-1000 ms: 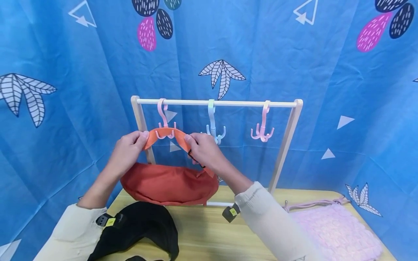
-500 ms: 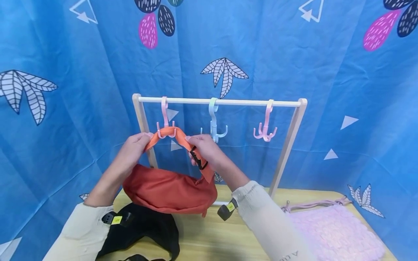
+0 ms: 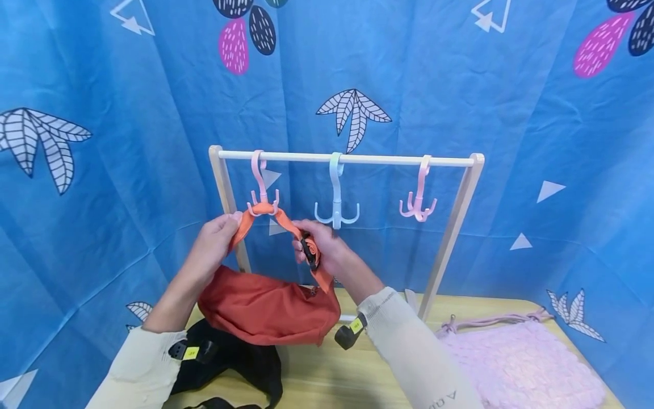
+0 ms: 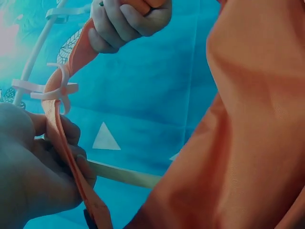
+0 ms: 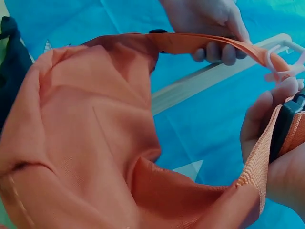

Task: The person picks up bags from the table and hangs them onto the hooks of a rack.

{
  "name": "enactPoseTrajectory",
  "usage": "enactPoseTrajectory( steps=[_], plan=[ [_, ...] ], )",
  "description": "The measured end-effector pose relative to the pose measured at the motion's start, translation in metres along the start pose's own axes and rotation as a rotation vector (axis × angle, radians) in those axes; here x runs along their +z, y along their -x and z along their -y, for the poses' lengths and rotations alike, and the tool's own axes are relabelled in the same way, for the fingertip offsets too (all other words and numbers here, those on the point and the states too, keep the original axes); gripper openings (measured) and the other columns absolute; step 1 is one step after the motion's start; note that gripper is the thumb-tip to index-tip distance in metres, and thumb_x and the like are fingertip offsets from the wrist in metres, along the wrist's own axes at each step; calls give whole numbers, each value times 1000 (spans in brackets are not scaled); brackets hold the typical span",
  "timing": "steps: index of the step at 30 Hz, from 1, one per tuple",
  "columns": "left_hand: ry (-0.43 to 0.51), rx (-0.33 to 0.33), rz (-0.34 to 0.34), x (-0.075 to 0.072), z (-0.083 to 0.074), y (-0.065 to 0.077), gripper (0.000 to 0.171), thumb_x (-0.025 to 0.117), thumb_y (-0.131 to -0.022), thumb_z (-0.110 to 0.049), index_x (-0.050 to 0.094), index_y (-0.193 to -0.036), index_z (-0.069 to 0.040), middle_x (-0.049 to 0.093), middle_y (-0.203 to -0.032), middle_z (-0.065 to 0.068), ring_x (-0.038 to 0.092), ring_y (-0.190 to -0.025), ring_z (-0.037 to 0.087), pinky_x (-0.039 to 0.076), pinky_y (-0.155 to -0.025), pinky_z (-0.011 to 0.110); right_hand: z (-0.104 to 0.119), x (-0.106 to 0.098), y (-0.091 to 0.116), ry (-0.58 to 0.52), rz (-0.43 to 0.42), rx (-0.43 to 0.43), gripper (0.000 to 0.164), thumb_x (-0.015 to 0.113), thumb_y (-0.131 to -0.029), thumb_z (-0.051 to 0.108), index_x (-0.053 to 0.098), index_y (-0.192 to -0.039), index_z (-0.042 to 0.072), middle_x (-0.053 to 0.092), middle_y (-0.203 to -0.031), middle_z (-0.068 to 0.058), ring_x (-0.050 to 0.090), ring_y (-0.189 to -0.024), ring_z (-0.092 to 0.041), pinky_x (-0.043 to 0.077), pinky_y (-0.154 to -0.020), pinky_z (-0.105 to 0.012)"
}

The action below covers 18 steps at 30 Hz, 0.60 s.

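A red-orange waist bag (image 3: 271,309) hangs below both hands, its orange strap (image 3: 263,209) looped through the prongs of the left pink hook (image 3: 259,176). My left hand (image 3: 217,238) pinches the strap just left of that hook; in the left wrist view its fingers (image 4: 71,133) lie behind the webbing. On the other side, my right hand (image 3: 324,247) grips the strap beside a black buckle (image 3: 309,250). The right wrist view shows this buckle (image 5: 286,126) against the palm, with the bag body (image 5: 90,129) sagging under it.
A wooden rack (image 3: 378,159) carries a blue hook (image 3: 336,199) in the middle and another pink hook (image 3: 419,196) at right. On the table (image 3: 352,369) lie a black bag (image 3: 240,363) at left and a fluffy lilac drawstring bag (image 3: 521,363) at right.
The strap has settled lower in the left hook's prongs. My right hand has moved slightly down with the buckle now in its grip, and the bag body hangs a little lower.
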<state>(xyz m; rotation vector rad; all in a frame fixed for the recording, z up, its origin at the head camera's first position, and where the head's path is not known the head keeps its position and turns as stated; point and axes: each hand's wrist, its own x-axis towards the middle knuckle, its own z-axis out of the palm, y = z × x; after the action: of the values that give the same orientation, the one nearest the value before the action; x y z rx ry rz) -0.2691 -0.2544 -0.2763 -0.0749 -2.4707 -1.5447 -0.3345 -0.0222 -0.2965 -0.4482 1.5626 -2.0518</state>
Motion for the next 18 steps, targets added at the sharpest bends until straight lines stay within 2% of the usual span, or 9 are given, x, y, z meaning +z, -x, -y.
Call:
enactPoseTrajectory(
  steps=[3,6,12,18],
  plan=[
    [24,-8,-26,4,4,0,56,42,-107,-58,59,-107,-5,46,-78,2,44,-69,17,39,-59,28,-5,0,-1,42,-15,-39,24,49,-108,32,58,-99,11,55,-62,1,56,-53,-12,52,-61,-26],
    [40,-11,-60,8,10,-1,56,44,-106,-57,62,-115,-5,48,-79,2,46,-72,18,40,-60,27,-10,-1,-2,86,-74,-81,26,55,-106,32,64,-100,8,59,-67,-1,58,-61,-14,55,-65,-28],
    [51,-32,-118,14,24,1,50,48,-109,-45,62,-136,-6,51,-92,3,50,-88,19,45,-69,26,-18,-6,1,173,-221,-136,29,64,-103,34,70,-95,7,60,-73,-2,56,-66,-16,49,-63,-27],
    [42,-49,-141,18,38,4,48,54,-107,-41,64,-138,-6,61,-93,1,55,-89,17,52,-69,22,-27,-13,4,291,-281,-201,37,64,-102,44,69,-84,12,56,-73,1,54,-70,-15,47,-62,-27]
  ],
)
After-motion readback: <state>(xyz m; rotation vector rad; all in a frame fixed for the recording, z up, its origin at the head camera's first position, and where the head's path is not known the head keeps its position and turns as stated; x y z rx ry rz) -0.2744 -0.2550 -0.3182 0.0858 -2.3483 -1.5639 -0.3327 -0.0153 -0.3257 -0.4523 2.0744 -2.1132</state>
